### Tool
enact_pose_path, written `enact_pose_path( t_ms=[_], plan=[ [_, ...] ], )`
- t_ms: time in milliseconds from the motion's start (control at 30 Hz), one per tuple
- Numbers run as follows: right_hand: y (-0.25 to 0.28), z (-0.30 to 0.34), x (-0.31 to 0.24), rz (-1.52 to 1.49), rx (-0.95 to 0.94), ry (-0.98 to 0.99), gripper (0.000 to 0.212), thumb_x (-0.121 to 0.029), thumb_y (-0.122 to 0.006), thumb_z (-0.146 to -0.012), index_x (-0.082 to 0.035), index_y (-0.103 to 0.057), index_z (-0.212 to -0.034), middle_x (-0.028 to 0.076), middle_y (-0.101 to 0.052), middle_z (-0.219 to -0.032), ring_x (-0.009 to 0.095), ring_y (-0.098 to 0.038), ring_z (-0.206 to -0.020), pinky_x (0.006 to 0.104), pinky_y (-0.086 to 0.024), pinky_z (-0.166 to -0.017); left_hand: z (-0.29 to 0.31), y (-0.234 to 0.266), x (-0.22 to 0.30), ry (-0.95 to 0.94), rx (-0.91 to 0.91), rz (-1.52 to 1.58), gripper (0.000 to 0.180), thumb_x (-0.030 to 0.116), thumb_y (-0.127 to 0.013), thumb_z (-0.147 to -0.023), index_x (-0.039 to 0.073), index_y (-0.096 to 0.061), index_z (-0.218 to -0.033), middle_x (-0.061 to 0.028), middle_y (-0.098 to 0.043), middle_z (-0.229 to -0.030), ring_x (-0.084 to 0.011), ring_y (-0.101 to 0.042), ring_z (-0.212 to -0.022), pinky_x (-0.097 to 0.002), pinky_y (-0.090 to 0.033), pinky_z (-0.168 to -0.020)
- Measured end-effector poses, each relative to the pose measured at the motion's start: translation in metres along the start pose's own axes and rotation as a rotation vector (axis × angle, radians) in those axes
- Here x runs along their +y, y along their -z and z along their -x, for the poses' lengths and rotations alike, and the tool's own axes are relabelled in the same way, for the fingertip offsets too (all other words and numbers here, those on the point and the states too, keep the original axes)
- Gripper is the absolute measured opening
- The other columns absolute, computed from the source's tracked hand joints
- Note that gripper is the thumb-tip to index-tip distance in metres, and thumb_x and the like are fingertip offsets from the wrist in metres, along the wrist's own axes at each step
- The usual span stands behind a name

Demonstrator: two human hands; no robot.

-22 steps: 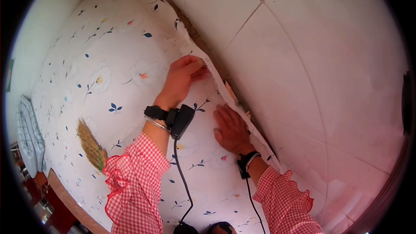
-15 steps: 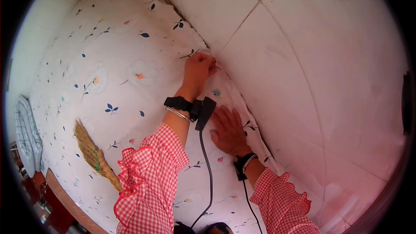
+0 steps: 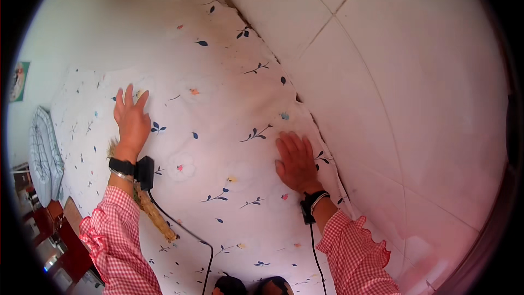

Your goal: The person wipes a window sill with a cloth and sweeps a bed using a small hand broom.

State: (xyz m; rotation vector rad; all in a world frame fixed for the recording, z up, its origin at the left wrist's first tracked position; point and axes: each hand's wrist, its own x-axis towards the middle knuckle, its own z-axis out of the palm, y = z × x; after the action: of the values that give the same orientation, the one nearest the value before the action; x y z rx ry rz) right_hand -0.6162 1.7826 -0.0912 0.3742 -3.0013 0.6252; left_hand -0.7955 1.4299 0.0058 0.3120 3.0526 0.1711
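Below two outspread hands [image 3: 134,127], a white, navy-sprigged sheet [image 3: 218,155], perhaps stained at its far end.

And there it was: a broad white sheet [image 3: 218,158] stretched right across the platform, navy sprigs and little red, yellow and orange blooms scattered all over! Its right border ran unevenly beside a thin dark gap, and the right hand [image 3: 297,164] lay flat just inside it. Over on the left, a straw whisk [image 3: 155,218] rested slantwise, partly hidden by the left arm [image 3: 117,224]. And further out, a folded bluish quilt [image 3: 45,155] sat at the far-left edge!
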Motion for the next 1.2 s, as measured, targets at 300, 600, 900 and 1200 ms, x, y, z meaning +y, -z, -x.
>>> enact_pose_path(
  t_ms=[300, 600, 900, 1200],
  plan=[
    [-0.003, -0.005, -0.005, 0.032, 0.009, 0.009, 0.057, -0.020, -0.063, -0.074, -0.007, -0.046, -0.127, 0.008, -0.042, -0.138, 0.025, -0.036, -0.129, 0.0468, -0.025, -0.109, 0.104, -0.064, 0.092, -0.307, 0.051, 0.335, 0.049, 0.016, -0.063, -0.080, 0.005, -0.049, -0.126, -0.0154, -0.045, -0.134, -0.0365, -0.033, -0.130, -0.0529, -0.024, -0.107],
    [0.006, -0.014, -0.001, 0.089, -0.027, -0.013, 0.055, -0.017, -0.059, -0.079, -0.002, -0.042, -0.129, 0.013, -0.040, -0.137, 0.030, -0.035, -0.128, 0.0492, -0.025, -0.108, 0.098, -0.103, 0.129, -0.256, 0.074, 0.215, 0.054, 0.022, -0.058, -0.082, 0.010, -0.044, -0.133, -0.0064, -0.038, -0.141, -0.0359, -0.023, -0.135, -0.0545, -0.016, -0.108],
    [-0.013, -0.114, 0.010, -0.024, -0.033, -0.117, 0.057, -0.028, -0.053, -0.089, 0.002, -0.035, -0.134, 0.021, -0.033, -0.142, 0.035, -0.031, -0.131, 0.0454, -0.025, -0.109, 0.100, -0.105, 0.130, -0.212, 0.028, 0.208, 0.051, 0.027, -0.056, -0.083, 0.014, -0.046, -0.132, -0.0005, -0.036, -0.142, -0.0301, -0.025, -0.135, -0.0501, -0.016, -0.110],
    [-0.016, -0.114, 0.014, -0.077, -0.065, -0.286, 0.065, -0.030, -0.052, -0.090, 0.003, -0.027, -0.140, 0.021, -0.031, -0.145, 0.035, -0.031, -0.133, 0.0406, -0.025, -0.111, 0.104, -0.102, 0.122, -0.209, 0.040, 0.247, 0.053, 0.024, -0.058, -0.081, 0.012, -0.047, -0.131, -0.0042, -0.039, -0.141, -0.0341, -0.027, -0.133, -0.0519, -0.016, -0.109]
  ],
)
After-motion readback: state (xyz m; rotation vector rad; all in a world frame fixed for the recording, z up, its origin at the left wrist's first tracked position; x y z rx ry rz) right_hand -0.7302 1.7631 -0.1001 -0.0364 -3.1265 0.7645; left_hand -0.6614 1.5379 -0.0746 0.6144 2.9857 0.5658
